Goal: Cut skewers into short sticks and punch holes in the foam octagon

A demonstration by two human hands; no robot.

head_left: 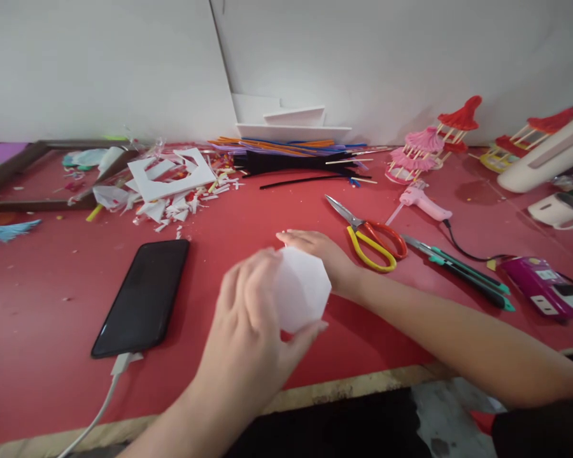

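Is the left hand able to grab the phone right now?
Probably yes: the phone lies nearby, with only bare red table between. But the left hand seems to be holding the white piece, so it might have to let go first.

Craft workspace, scissors (pixel 356 224), cutter (pixel 463 272) and glue gun (pixel 427 202) right of the right hand (pixel 322 245), white offcuts (pixel 153 208) forward-left of the left hand (pixel 248 312)

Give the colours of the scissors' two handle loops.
One yellow loop, one orange-red loop; best seen in the head view.
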